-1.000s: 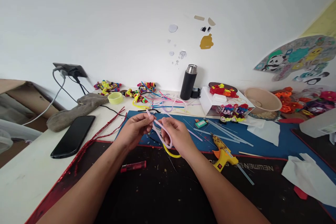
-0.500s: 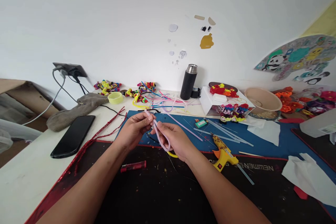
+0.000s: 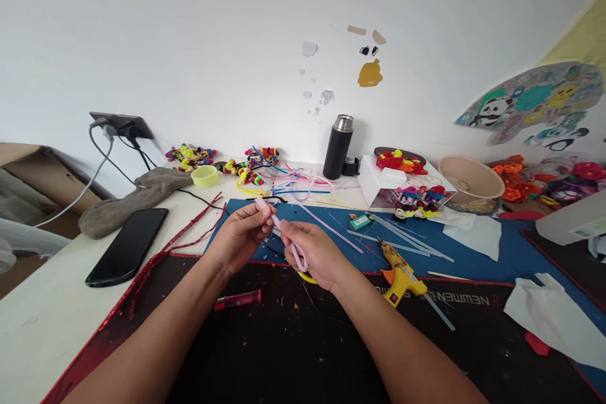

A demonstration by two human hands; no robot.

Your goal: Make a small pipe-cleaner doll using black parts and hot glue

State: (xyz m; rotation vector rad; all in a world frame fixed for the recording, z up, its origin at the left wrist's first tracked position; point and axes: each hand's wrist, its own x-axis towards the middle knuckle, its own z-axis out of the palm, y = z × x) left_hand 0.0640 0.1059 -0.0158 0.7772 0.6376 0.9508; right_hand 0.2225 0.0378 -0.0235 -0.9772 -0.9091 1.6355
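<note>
My left hand (image 3: 245,231) pinches one end of a pale lilac pipe cleaner (image 3: 299,255) between thumb and fingers. My right hand (image 3: 314,254) grips the same pipe cleaner a little lower, where it bends into a loop beneath the thumb. Both hands are close together above the edge between the blue mat (image 3: 326,221) and the black mat (image 3: 265,353). Part of a yellow piece (image 3: 307,278) shows under my right hand. Another lilac pipe cleaner (image 3: 331,229) lies on the blue mat behind the hands.
To the right lies a yellow glue gun (image 3: 401,278), near clear glue sticks (image 3: 411,233). A red lighter-like object (image 3: 238,300) rests on the black mat. At left are a phone (image 3: 127,247) and red stems (image 3: 161,257). A black flask (image 3: 338,148) stands behind.
The lilac loop has become narrower and shorter below my right hand. My hands stay close together, both still gripping the pipe cleaner. The view has shifted slightly.
</note>
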